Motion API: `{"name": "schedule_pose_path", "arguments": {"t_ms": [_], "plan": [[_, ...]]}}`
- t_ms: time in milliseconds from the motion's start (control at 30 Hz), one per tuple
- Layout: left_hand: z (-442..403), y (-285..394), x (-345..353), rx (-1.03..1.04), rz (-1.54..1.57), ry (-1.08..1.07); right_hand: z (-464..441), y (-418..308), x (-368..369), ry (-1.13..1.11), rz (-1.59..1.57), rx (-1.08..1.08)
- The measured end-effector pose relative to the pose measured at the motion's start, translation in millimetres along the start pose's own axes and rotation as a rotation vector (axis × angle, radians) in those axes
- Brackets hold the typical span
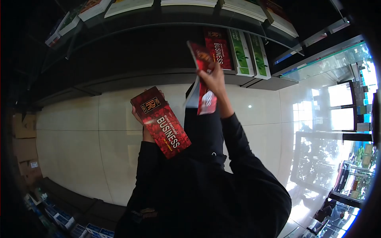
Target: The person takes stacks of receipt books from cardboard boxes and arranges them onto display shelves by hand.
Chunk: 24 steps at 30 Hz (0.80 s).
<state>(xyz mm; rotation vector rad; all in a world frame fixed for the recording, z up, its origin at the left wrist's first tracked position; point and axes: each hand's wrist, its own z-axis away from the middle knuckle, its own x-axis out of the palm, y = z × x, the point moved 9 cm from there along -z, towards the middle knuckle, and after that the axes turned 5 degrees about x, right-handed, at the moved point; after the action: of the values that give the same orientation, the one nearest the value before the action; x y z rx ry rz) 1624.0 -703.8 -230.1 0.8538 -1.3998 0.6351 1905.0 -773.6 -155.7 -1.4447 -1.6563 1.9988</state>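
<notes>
My left hand (pixel 138 115) is wrapped round the left side of a red and dark brown receipt book (pixel 164 125) marked BUSINESS, held cover up over the floor. To its right, my right hand (pixel 214 79) grips a second red book (pixel 207 97), tilted and slightly blurred, its pale pages showing on the left side. Just behind my right hand, another red BUSINESS book (pixel 218 49) lies on the dark low shelf, beside two green-covered books (pixel 241 53).
Above the dark shelf (pixel 131 51) runs a glass shelf (pixel 131 28) holding more books. Cardboard boxes (pixel 27 146) stand at the far left. A glass panel (pixel 325 65) juts out at the right. A dark ledge (pixel 83 198) and blue-white packs (pixel 61 218) are at the lower left.
</notes>
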Motion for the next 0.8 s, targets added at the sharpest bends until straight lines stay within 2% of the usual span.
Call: {"name": "schedule_pose_path", "arguments": {"t_ms": [67, 167, 300, 700, 800], "plan": [[1, 1, -7, 0.005, 0.003, 0.031, -35, 1, -15, 0.164, 0.247, -0.002], [-1, 2, -4, 0.0, -0.027, -0.015, -82, 10, -22, 0.163, 0.362, 0.14], [-1, 3, -3, 0.031, -0.03, -0.022, -125, 34, -12, 0.106, 0.595, 0.224], [-3, 2, -2, -0.007, -0.054, -0.046, -157, 83, 21, -0.089, 0.788, 0.318], [-3, 4, -7, 0.004, -0.04, -0.007, -165, 88, 22, -0.044, 0.737, 0.272]]}}
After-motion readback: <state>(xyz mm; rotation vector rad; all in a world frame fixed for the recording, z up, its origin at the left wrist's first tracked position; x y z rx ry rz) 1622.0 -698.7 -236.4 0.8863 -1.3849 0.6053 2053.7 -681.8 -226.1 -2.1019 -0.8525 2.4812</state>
